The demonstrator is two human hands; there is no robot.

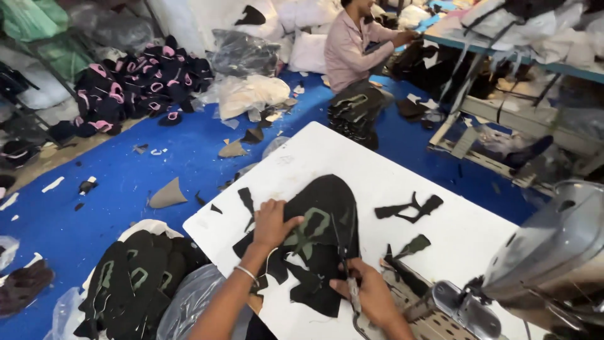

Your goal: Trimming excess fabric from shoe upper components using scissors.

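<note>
A black fabric shoe-upper piece (327, 201) with a grey-green emblem lies on a white board (377, 170). My left hand (274, 223) presses flat on its left side, a thin bangle on the wrist. My right hand (371, 296) grips scissors (348, 264) whose blades point up into the fabric's lower right edge. Black trimmed scraps (409, 208) lie on the board to the right of the piece.
A stack of similar black pieces (135, 277) sits on the blue floor at lower left. A metal machine (547, 264) stands at the right. Another person (355, 50) sits on the floor beyond the board by a workbench (503, 44). Black-and-pink pieces (138, 82) are heaped far left.
</note>
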